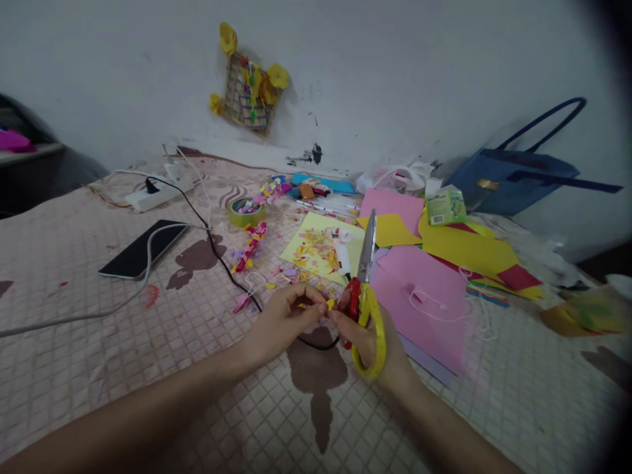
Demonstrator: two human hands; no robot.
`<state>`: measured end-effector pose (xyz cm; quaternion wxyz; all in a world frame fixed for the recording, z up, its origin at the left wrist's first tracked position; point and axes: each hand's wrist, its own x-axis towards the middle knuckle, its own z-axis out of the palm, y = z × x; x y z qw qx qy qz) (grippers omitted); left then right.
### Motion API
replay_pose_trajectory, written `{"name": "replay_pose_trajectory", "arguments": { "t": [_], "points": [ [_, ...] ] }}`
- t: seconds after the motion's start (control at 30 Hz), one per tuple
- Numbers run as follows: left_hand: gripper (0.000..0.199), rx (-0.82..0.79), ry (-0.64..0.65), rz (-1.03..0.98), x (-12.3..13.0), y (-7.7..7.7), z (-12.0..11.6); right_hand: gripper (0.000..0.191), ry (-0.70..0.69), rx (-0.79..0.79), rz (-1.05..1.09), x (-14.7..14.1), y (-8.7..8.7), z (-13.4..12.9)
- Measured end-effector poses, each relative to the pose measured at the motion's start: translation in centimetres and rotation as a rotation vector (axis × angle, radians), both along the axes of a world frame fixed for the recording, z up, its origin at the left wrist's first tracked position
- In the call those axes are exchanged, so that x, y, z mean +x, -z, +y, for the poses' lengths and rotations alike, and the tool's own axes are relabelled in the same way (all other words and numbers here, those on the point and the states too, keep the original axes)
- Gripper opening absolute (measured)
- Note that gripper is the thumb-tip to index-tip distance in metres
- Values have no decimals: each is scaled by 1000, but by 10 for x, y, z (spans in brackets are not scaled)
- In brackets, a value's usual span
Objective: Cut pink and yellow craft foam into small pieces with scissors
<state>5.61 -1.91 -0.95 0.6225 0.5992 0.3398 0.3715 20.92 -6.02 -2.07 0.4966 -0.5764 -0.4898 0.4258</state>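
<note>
Between the fingertips of my left hand [291, 316] is a small yellow paper piece [330, 304]. My right hand [368, 339] touches the same piece with thumb and finger. Its other fingers hold scissors [368, 283] with red and yellow handles, blades pointing up and away. Just beyond my hands lies a pale yellow sheet [316, 227] strewn with yellow and pink paper scraps. A white glue gun [340, 247] rests on that sheet. Left of it are a red and pink paper-covered strip [251, 247] and a roll of tape [245, 212].
Pink sheets [424, 309] and yellow sheets [464, 253] lie at right, with white string on top. A blue bag [513, 174] leans by the wall. At left are a black tablet-like device [143, 249], a power strip [160, 191] and cables. A woven decoration [251, 92] hangs above.
</note>
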Motion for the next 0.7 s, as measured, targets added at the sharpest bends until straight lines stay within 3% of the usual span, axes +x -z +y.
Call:
{"name": "replay_pose_trajectory", "arguments": {
  "t": [0.23,0.37,0.7],
  "points": [
    [19,-44,119,84,-3,-2,5,21,-38,-48,-92,1,-14,0],
    [21,18,165,100,-4,-2,9,20,-69,-59,-125,-2,-21,-2],
    [22,-44,187,139,-11,3,16,22,-42,-10,-150,5,-12,0]
  ]
}}
